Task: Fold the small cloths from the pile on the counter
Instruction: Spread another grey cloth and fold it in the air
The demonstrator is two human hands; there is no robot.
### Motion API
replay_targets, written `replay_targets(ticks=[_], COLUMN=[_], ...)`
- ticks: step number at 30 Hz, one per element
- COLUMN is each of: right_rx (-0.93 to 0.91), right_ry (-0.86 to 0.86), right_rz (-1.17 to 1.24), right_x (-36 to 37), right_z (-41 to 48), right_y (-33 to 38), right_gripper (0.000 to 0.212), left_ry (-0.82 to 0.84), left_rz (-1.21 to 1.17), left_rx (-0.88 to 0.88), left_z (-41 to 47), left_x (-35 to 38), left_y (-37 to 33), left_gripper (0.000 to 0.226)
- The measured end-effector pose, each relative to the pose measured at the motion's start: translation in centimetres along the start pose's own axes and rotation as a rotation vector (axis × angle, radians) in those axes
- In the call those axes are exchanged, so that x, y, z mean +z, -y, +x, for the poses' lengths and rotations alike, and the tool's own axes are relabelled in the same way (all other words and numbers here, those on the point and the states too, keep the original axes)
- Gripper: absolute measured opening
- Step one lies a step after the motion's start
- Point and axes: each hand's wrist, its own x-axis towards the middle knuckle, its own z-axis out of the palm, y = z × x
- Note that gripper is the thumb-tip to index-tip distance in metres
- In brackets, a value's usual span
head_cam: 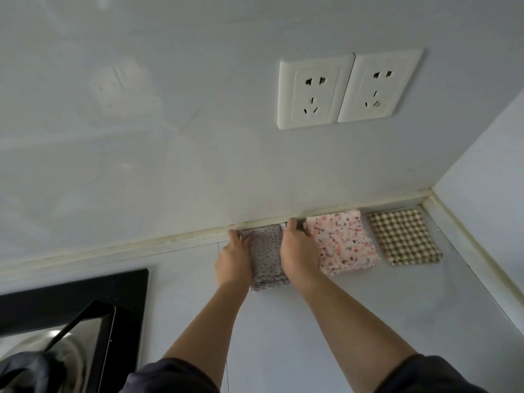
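Black hob [71, 293] near left, well clear. Left hand [234, 262] and right hand [297, 256] flank the folded grey dotted cloth [266, 251] at the back of the counter [368, 307], fingers straight, together, pressing its sides. Beside it, pink speckled cloth [341, 242] and checked cloth [404, 236] lie folded; no pile in sight, so nearly done, I'd judge. Sockets [314, 90] above

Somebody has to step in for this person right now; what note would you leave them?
Left hand presses the left edge of the grey dotted cloth; right hand rests on its right edge.
That cloth lies folded on the counter by the wall.
Done: pink speckled cloth and checked cloth lie folded to its right.
Left: release the grey one; no unfolded cloths are in view, so what remains is unclear.
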Motion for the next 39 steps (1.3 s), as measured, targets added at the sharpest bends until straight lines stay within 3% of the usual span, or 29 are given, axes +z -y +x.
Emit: replay_targets(ticks=[5,10,13,16,20,24,28,32,39], right_rx=[-0.041,-0.192,-0.398,-0.499,-0.464,-0.452,-0.419,-0.36,-0.357], right_ry=[-0.057,-0.241,-0.282,-0.162,0.081,-0.01,0.086,0.108,-0.037], right_rz=[-0.029,-0.1,-0.088,-0.105,-0.136,-0.085,-0.144,-0.123,0.29], right_x=[-1.8,-2.0,-1.2,0.2,1.1,1.9,0.7,-1.5,-3.0], right_z=[-0.4,-1.1,-2.4,-3.4,-3.7,-3.7,-3.7,-5.2,-17.0], right_y=[-0.5,-0.7,-1.5,-2.6,-3.7,-3.5,-3.2,-1.5,3.3], right_gripper=[0.035,0.04,0.047,0.057,0.062,0.062,0.061,0.06,0.051], left_ry=[-0.015,-0.08,-0.193,-0.042,0.186,0.224,0.264,0.305,0.187], left_rz=[-0.095,0.049,0.143,0.352,0.493,0.567,0.635,0.509,0.097], left_rx=[0.048,0.107,0.366,0.551,0.548,0.563,0.539,0.437,0.412], left_z=[-1.2,-1.7,-2.7,-3.6,-3.6,-3.2,-2.7,-3.7,-13.4], left_x=[-0.5,0.2,0.5,0.8,1.7,2.1,1.4,-1.4,-11.8], left_y=[-0.6,-0.4,0.8,1.7,2.1,2.9,2.2,2.0,9.5], left_gripper=[0.017,0.026,0.03,0.054,0.069,0.074,0.065,0.067,0.066])
